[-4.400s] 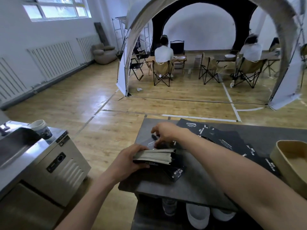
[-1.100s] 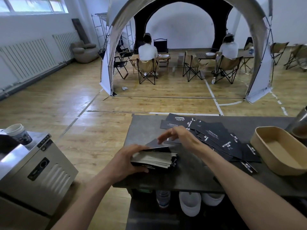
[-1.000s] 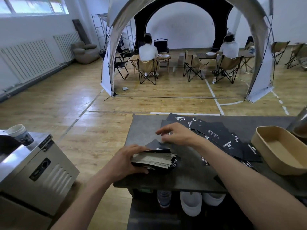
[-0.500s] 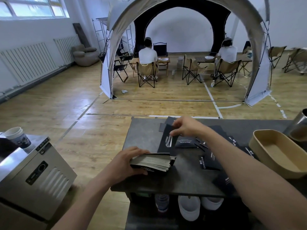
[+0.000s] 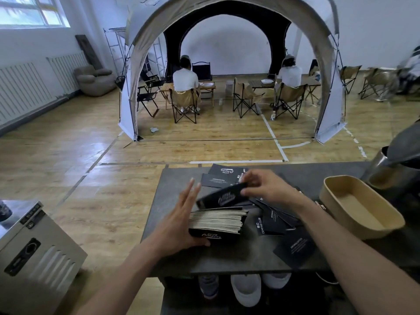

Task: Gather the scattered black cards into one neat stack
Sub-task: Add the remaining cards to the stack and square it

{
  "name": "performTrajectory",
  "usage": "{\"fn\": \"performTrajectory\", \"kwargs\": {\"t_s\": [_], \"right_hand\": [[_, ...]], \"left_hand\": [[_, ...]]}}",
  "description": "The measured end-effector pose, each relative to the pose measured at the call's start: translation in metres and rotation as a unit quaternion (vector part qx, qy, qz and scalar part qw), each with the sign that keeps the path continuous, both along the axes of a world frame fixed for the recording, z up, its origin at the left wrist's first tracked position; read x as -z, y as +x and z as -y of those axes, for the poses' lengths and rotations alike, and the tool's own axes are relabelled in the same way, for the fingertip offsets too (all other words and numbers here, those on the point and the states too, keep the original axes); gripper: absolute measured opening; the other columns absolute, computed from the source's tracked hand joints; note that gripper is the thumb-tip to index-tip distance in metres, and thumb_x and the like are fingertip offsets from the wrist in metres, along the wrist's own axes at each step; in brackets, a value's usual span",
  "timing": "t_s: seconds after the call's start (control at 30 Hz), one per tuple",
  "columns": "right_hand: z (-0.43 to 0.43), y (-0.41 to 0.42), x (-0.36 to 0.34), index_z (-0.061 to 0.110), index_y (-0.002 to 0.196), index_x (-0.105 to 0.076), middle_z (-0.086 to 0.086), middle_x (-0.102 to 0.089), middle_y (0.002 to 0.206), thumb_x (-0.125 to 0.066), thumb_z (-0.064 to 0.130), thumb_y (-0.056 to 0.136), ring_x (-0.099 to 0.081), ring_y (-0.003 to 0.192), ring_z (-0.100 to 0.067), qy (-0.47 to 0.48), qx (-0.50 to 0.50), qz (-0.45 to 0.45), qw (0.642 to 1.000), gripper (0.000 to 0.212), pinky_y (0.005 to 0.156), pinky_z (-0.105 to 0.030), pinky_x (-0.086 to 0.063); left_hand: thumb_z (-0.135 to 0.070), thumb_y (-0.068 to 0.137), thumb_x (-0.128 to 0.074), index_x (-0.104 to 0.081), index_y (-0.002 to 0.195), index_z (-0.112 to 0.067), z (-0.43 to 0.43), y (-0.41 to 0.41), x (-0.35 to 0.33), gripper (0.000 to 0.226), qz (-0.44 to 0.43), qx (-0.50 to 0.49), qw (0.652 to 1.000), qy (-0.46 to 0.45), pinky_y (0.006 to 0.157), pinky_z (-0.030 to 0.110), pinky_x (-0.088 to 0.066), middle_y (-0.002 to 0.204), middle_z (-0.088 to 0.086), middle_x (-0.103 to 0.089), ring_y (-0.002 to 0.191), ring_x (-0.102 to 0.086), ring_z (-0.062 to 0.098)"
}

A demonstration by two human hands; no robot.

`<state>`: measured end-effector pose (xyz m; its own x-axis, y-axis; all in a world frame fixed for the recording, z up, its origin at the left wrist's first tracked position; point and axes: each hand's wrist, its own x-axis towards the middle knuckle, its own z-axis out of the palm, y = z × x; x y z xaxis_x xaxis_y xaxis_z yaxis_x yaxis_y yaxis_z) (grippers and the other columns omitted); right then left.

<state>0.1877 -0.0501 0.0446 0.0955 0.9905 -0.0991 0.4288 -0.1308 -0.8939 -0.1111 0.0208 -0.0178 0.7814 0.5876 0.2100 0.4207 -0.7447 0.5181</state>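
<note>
The stack point(image 5: 217, 221) sits at the near left of the surface point(image 5: 172, 258), its card edges facing the camera. The left hand point(image 5: 179, 223) stands against the stack's left end, grip apart: fingers straight and raised, thumb along the near bottom edge. Just above the stack a card point(image 5: 221, 197) hangs tilted, the right hand point(image 5: 267, 187) with its grip clamped on the card's right end. Loose cards point(image 5: 271, 225) lie overlapping to the right and behind. A tan tray point(image 5: 361, 210) stands farther right.
</note>
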Motion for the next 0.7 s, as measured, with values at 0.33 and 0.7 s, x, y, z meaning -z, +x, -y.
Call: {"fn": "performTrajectory", "kwargs": {"t_s": [0.33, 0.7], "right_hand": [[-0.034, -0.04, 0.0, 0.022, 0.112, -0.076, 0.006, -0.075, 0.107, -0.075, 0.049, 0.084, -0.069, 0.101, -0.011, -0.047, -0.032, 0.316, 0.947, 0.04, 0.094, -0.035, -0.057], [-0.047, -0.061, 0.006, 0.04, 0.142, -0.051, -0.013, -0.044, 0.142, -0.07, 0.062, 0.082, -0.047, 0.131, -0.036, -0.185, -0.064, 0.46, 0.866, 0.067, 0.105, -0.047, -0.046]], "left_hand": [[-0.07, 0.075, -0.076, -0.045, 0.14, -0.055, -0.006, 0.0, 0.003, 0.073, -0.06, 0.023, 0.997, 0.043, 0.097, 0.038, -0.051, 0.123, -0.023, -0.061, 0.111, -0.058, 0.003], [-0.06, 0.073, -0.083, -0.061, 0.126, -0.042, -0.009, -0.009, 0.002, 0.059, -0.039, 0.019, 0.998, 0.035, 0.092, 0.03, -0.052, 0.114, -0.028, -0.052, 0.103, -0.057, -0.001]]}}
